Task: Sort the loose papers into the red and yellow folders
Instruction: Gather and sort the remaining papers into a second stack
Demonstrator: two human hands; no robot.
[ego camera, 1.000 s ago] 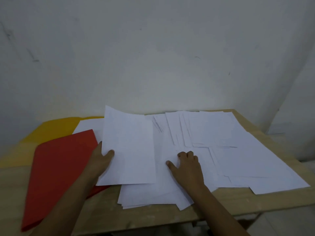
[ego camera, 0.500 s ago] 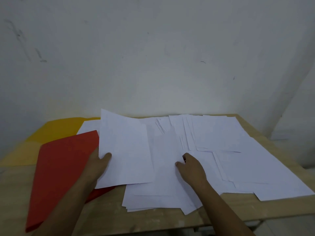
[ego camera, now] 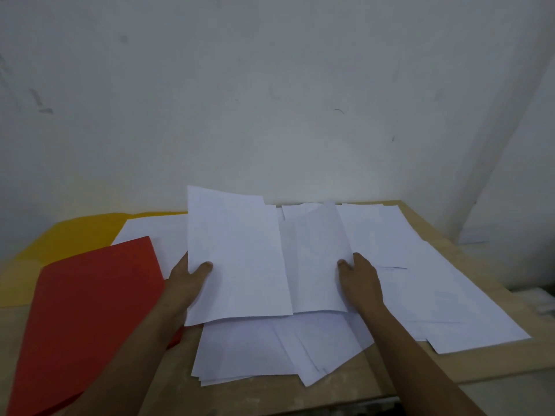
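Observation:
A red folder (ego camera: 87, 310) lies at the left of the wooden table, partly over a yellow folder (ego camera: 81, 232) behind it. Loose white papers (ego camera: 435, 280) spread across the table's middle and right. My left hand (ego camera: 186, 280) grips the left edge of a white sheet (ego camera: 234, 259), thumb on top, and holds it tilted up. My right hand (ego camera: 360, 277) pinches the right edge of a second sheet (ego camera: 315, 259), lifted beside the first. More papers (ego camera: 255, 349) lie stacked under both raised sheets.
The wooden table (ego camera: 345, 382) stands against a white wall (ego camera: 270, 100). One white sheet (ego camera: 150, 232) rests on the yellow folder at the back. The table's front edge runs near the bottom of the view, and its right edge drops off by the wall corner.
My right hand went from resting on the paper pile to pinching a sheet and lifting it. My left hand kept its sheet and raised it slightly.

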